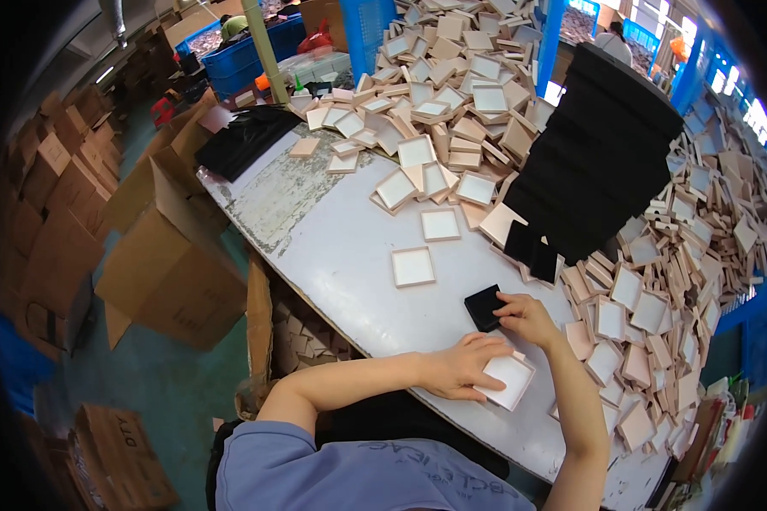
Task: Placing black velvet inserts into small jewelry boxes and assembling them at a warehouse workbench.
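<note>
A person in a blue shirt works at a white worktop, both hands occupied close to its near edge. The left hand grips a shallow, white-lined box between thumb and fingers, beside that edge. The right hand pinches a black square piece by its side, just beyond the box and farther in from the edge. Two loose trays lie apart toward the middle — beyond them, a great heap of similar trays covers the far side and spreads down the right. A large black sheet drapes over the heap; black material rests at the worktop's far-left corner, and an open carton stands off its left edge.
</note>
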Tool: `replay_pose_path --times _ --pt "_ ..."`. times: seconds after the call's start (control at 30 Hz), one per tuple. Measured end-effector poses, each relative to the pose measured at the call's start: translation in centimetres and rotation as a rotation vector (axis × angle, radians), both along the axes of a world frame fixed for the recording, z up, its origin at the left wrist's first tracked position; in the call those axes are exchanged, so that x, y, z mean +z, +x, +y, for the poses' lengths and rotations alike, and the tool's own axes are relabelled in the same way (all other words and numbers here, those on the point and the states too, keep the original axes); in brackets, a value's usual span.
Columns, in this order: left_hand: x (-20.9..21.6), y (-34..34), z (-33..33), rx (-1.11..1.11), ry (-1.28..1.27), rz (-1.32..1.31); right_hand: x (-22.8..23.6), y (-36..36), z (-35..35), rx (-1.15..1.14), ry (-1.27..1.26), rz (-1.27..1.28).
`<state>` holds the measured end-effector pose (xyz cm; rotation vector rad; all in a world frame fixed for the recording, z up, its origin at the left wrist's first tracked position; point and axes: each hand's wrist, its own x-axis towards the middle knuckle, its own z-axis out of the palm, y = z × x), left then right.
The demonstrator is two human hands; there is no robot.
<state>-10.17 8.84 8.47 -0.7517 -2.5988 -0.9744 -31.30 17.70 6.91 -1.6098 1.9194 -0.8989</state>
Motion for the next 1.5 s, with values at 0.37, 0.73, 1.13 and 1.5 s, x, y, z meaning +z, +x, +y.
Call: replay_pose_path --times 0.37,0.73,1.13,1.5 --pt "-3.5 0.4 0.1 0.325 0.158 0.173 5.3 7.3 7.5 -0.072 -0.487 0.650" --pt "-1.5 0.2 -0.3 0.290 0.153 0.079 5.3 8.1 8.2 0.058 -0.267 0.173" --pt "-0.9 1.3 0.5 0.249 0.115 0.007 1.6 0.3 11.3 -0.659 0.397 0.864" --pt "-1.0 1.2 -0.1 0.215 -0.064 0.000 4.9 3.0 11.2 -0.557 0.039 0.185"
